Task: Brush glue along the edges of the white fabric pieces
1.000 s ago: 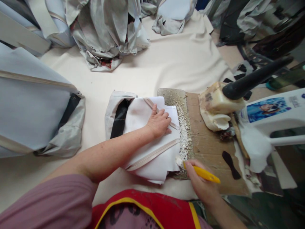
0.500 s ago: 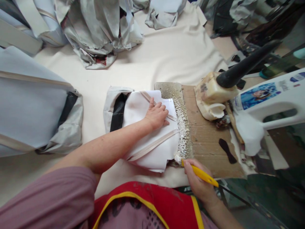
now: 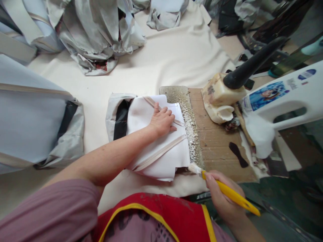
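**Brush at the edge of the white cloth**

The left hand (image 3: 163, 121) lies flat on a stack of white cloth pieces (image 3: 156, 148), fingers close together, pressing it down. The stack sits on the cream table cover (image 3: 176, 57), with its right edge against a crusty glue board (image 3: 188, 114).

The right hand (image 3: 223, 196) is closed around a yellow brush (image 3: 233, 195). The brush's white tip touches the near right corner of the stack.

On the brown cardboard (image 3: 217, 148) stands a messy glue tub (image 3: 219, 97) with a black handle (image 3: 252, 64) sticking out. Beside it lies a white jug (image 3: 285, 101). Piles of grey cloth (image 3: 93, 30) sit at the far side of the table.
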Available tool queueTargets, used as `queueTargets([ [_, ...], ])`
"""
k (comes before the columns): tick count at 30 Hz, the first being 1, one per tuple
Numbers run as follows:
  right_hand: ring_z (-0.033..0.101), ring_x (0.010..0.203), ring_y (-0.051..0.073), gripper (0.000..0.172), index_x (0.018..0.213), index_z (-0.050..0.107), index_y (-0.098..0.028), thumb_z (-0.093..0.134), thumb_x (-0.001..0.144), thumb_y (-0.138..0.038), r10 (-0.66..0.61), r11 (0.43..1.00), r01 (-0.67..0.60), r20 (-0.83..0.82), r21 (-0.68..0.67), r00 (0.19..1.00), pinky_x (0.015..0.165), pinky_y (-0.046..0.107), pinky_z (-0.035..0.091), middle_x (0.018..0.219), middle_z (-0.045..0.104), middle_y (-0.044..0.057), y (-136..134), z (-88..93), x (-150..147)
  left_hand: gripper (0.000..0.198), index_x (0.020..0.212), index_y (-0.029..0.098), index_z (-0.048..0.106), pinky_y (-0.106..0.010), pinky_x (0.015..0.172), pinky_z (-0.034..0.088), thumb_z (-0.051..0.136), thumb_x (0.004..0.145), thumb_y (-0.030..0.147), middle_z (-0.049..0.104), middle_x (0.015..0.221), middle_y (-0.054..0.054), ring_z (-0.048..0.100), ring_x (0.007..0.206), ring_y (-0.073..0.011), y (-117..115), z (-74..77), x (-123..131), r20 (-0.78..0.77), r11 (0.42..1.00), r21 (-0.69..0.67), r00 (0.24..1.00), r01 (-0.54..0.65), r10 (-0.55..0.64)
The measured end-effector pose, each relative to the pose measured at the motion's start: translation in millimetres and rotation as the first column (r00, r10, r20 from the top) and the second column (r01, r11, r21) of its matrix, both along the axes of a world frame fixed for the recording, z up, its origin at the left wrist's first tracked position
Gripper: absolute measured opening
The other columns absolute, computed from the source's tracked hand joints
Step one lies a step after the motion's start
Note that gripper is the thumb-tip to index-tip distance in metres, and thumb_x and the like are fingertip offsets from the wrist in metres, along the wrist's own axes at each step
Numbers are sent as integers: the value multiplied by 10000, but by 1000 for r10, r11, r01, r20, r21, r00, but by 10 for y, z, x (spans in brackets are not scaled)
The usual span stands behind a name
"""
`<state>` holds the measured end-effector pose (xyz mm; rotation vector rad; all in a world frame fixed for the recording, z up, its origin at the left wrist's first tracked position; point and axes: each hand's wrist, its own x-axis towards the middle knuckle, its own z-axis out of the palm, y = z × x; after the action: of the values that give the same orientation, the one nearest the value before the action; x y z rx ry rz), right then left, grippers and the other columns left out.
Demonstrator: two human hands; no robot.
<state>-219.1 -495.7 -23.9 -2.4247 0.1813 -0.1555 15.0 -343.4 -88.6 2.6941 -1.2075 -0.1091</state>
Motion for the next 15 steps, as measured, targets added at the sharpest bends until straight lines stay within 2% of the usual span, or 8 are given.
queueTargets([
  [3,569,608,113,176,745,577,-193,476,883,-236,48,998,-48,-6,34,999,554,207,425,675,592,-7,-16,-18,17,394,962,168,636,-602,1065,-52,619,764,507,584,1004,-68,422,1104,-274,-4,23,-6,-6,1000,5,1000,-1,1],
  [6,580,596,110,192,762,594,-199,466,892,-259,84,996,-83,-36,27,996,540,197,430,656,602,-15,-68,-60,82,356,968,190,635,-608,1063,-35,598,783,491,586,1010,-69,426,1113,-276,-3,112,9,-45,999,45,999,-4,6],
  [10,582,606,112,193,756,602,-204,492,885,-296,-86,994,88,34,-58,996,562,197,433,662,610,-17,-181,4,277,359,1035,209,615,-632,1047,-37,610,782,464,553,1152,-71,350,1227,-294,51,318,149,-83,995,96,996,18,-10],
  [13,587,647,110,163,793,608,-207,501,882,-293,-73,997,71,80,35,994,602,189,442,695,616,-17,-183,13,519,393,1079,228,595,-692,999,-35,629,770,467,501,1260,-74,283,1279,-322,154,476,365,-77,990,138,997,1,10],
  [15,583,655,116,161,825,612,-203,502,881,-306,-20,993,14,57,120,998,614,200,445,706,613,-12,-151,-64,686,403,1074,241,597,-723,969,-6,636,758,488,523,1242,-72,340,1239,-332,250,557,545,-110,981,192,993,-27,49],
])
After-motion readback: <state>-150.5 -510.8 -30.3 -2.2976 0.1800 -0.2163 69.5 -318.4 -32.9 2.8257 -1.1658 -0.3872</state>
